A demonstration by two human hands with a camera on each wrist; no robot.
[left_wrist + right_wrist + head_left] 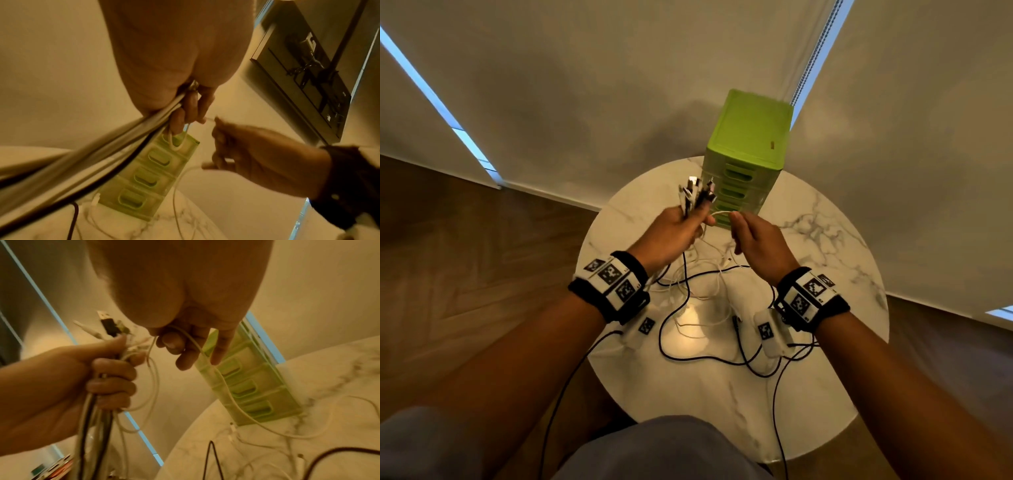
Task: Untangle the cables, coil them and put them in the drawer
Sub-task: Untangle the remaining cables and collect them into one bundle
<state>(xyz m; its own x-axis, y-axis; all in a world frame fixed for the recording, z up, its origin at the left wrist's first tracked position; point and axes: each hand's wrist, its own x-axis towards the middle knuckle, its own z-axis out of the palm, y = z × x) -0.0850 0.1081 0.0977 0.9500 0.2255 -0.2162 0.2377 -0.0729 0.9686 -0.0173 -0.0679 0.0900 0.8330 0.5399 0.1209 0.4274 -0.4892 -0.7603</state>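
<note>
My left hand (674, 233) is raised above the table and grips a bundle of black and white cables (695, 195), their plug ends sticking up past my fingers (112, 378). My right hand (753, 236) is just to its right and pinches one thin white cable (719, 214) that runs across from the bundle (191, 339). The cables' loose lengths (698, 301) hang down and lie tangled on the round marble table (808, 394). Behind the hands stands a green drawer unit (748, 144) with several drawers, all closed (144, 177).
Black cables (722, 358) loop across the table's middle and over its near edge. A wall with a roller-blind chain (815, 51) is close behind the drawer unit. Wooden floor surrounds the table.
</note>
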